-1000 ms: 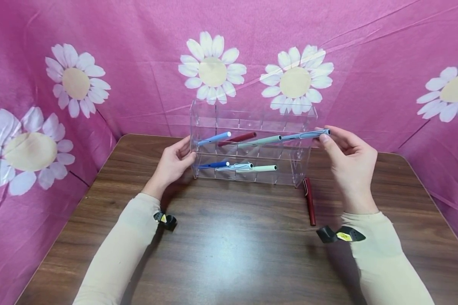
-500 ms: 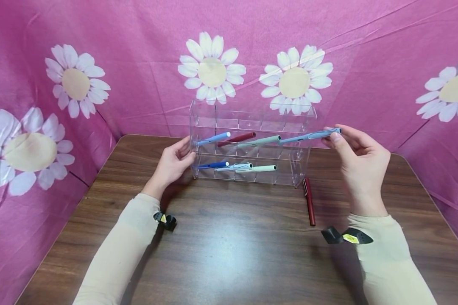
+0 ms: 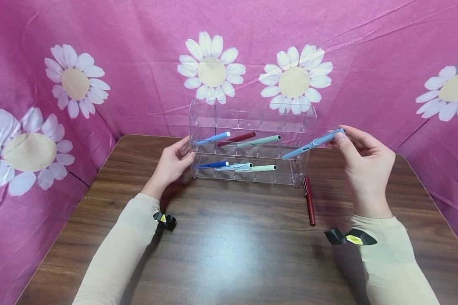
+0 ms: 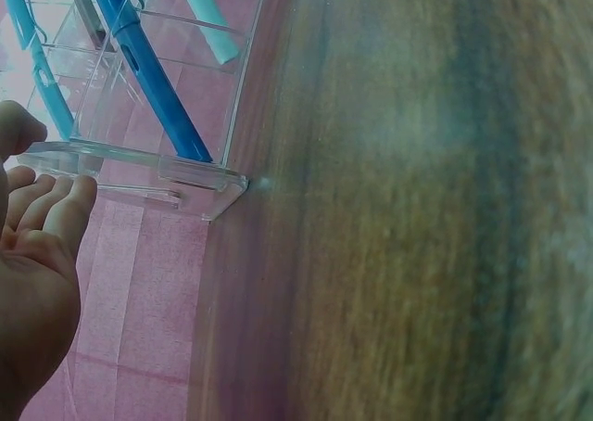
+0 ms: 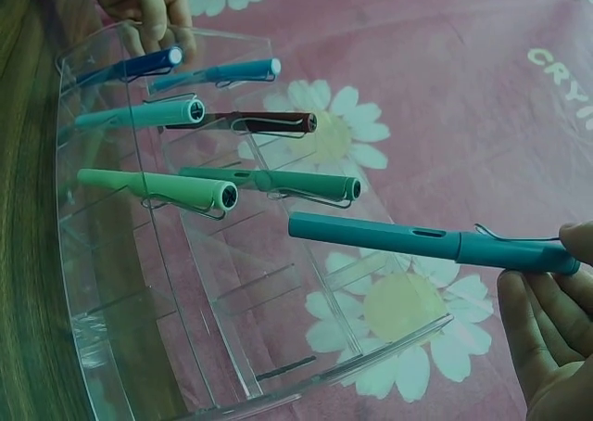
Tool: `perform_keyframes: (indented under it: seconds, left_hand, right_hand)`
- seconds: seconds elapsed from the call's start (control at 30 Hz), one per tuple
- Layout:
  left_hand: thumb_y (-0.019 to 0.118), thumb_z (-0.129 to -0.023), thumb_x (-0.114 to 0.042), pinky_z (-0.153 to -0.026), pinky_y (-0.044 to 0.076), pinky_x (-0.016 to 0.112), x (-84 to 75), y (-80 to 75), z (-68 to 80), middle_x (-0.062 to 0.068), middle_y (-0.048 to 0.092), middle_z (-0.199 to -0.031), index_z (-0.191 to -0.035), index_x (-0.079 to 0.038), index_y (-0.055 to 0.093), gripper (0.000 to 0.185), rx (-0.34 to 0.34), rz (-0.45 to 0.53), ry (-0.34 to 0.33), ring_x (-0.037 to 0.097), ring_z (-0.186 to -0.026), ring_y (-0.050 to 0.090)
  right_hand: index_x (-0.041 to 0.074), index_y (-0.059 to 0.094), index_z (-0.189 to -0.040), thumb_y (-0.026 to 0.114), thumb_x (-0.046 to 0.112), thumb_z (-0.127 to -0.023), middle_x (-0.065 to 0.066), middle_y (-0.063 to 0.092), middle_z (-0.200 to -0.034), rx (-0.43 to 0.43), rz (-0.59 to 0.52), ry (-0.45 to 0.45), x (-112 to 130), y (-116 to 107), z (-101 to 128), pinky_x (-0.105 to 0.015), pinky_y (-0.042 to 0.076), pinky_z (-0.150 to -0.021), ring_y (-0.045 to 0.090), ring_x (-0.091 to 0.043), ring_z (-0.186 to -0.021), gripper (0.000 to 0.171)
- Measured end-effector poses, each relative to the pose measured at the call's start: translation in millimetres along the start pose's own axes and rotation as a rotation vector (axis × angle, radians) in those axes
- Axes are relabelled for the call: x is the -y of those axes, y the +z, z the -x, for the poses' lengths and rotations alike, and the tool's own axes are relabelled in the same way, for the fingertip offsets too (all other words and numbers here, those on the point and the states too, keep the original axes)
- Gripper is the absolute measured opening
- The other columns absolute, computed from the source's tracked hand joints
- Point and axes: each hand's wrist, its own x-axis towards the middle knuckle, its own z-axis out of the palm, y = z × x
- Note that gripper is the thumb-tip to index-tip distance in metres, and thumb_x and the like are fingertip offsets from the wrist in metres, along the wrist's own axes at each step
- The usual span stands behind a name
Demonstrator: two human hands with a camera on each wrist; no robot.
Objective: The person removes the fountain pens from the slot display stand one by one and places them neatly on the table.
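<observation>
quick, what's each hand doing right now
Left hand: fingers fairly straight, resting against the left end of the clear pen rack, gripping nothing.
Right hand: pinches the light blue pen by its cap end, in front of the rack.

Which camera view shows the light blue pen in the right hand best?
The right wrist view: the light blue pen fills the frame, clip visible, pinched by the right hand. The head view shows it smaller; the left wrist view does not show it.
</observation>
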Motion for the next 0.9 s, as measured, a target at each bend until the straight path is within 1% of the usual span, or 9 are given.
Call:
perform_keyframes:
  seconds: [0.17, 0.47, 0.7, 0.9]
  left_hand:
    - [0.053, -0.086, 0.013, -0.104, 0.043, 0.036, 0.1, -0.1, -0.4, 0.036, 0.043, -0.135, -0.137, 0.018, 0.035, 0.054, 0.003, 0.002, 0.003, 0.042, -0.126, 0.044]
    - [0.054, -0.086, 0.012, -0.103, 0.044, 0.033, 1.5, -0.4, -0.4, 0.036, 0.043, -0.134, -0.138, 0.014, 0.037, 0.055, -0.004, 0.002, -0.007, 0.041, -0.126, 0.045]
    - [0.054, -0.086, 0.013, -0.104, 0.043, 0.036, 3.0, -0.5, -0.4, 0.036, 0.043, -0.135, -0.138, 0.014, 0.037, 0.054, -0.001, 0.025, 0.0, 0.041, -0.127, 0.044]
    - [0.054, -0.086, 0.013, -0.104, 0.042, 0.04, 2.6, 0.0, -0.5, 0.035, 0.044, -0.134, -0.138, 0.014, 0.037, 0.054, -0.004, 0.02, 0.002, 0.042, -0.126, 0.045]
  right_hand:
    - [-0.024, 0.059, -0.106, 0.071, -0.009, -0.077, -0.022, 0.071, -0.086, -0.021, 0.018, -0.002, -1, -2, 0, -0.03, 0.062, -0.069, 0.069, -0.025, -0.069, 0.035]
    - [-0.02, 0.063, -0.103, 0.076, -0.005, -0.075, -0.017, 0.073, -0.082, -0.076, 0.096, 0.015, -3, -6, 1, -0.023, 0.06, -0.066, 0.068, -0.019, -0.065, 0.035]
    - [-0.018, 0.065, -0.103, 0.078, -0.002, -0.074, -0.014, 0.073, -0.083, -0.084, 0.161, 0.031, -8, -12, 4, -0.021, 0.059, -0.067, 0.067, -0.016, -0.066, 0.035]
    - [-0.015, 0.067, -0.104, 0.078, 0.0, -0.074, -0.012, 0.074, -0.083, -0.109, 0.203, 0.054, -14, -19, 6, -0.02, 0.059, -0.066, 0.068, -0.014, -0.068, 0.036]
